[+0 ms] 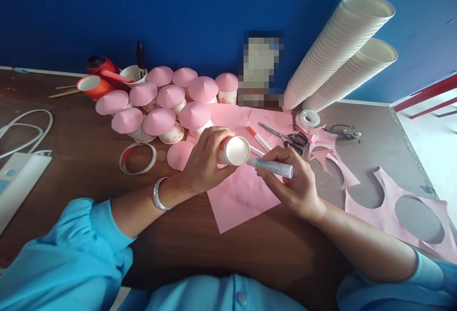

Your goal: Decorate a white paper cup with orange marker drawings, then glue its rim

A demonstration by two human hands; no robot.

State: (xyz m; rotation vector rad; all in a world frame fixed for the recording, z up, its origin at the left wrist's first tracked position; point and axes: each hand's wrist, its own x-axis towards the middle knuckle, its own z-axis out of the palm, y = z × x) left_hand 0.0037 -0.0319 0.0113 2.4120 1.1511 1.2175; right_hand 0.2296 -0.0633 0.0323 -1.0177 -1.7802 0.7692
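Note:
My left hand [207, 161] is wrapped round a small paper cup [237, 151] with red print, its round white end tilted up toward me. In my right hand [291, 182] is a glue stick [271, 166], held between thumb and fingers. The glue stick's far end meets the edge of the cup, or lies just beside it; I cannot tell which. Beneath both hands lies a pink paper sheet [232, 206]. Behind my left hand stand several printed cups topped with pink paper cones [194, 115].
Scissors [289, 137], a red-capped marker [259, 138] and a tape roll [307, 119] lie beyond my right hand. Pink paper offcuts [385, 211] spread rightward. Tall cup stacks [339, 49] lean on the blue wall. A white ring [154, 158] and a power strip [23, 182] are left.

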